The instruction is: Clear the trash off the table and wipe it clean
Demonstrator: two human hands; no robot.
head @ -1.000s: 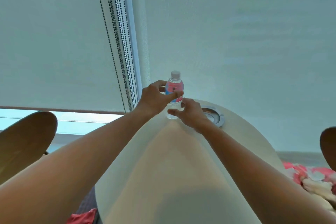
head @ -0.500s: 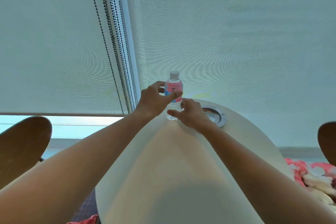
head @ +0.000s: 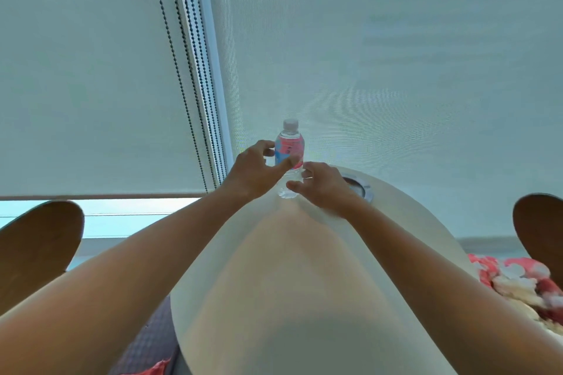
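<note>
Plastic water bottle (head: 289, 153) stands upright at the far edge of the round table (head: 411, 222). Left hand (head: 254, 172) curls around it. Right hand (head: 323, 187) pinches near its bottom. A bump could tip it off.

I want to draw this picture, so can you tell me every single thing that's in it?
bottle: one, clear with white cap and pink-and-blue label, upright at the table's far edge
table: one, cream, round, in the middle
metal ring: one, silver, set in the tabletop right of the bottle
chairs: two, brown, one at the left, one at the right
blinds: two, white, covering the window behind
bead cords: a few, dark, hanging between the blinds
flowery cloth: one, pink and white, low on the right
left hand: one, fingers curled round the bottle
right hand: one, fingertips at the bottle's base
</note>
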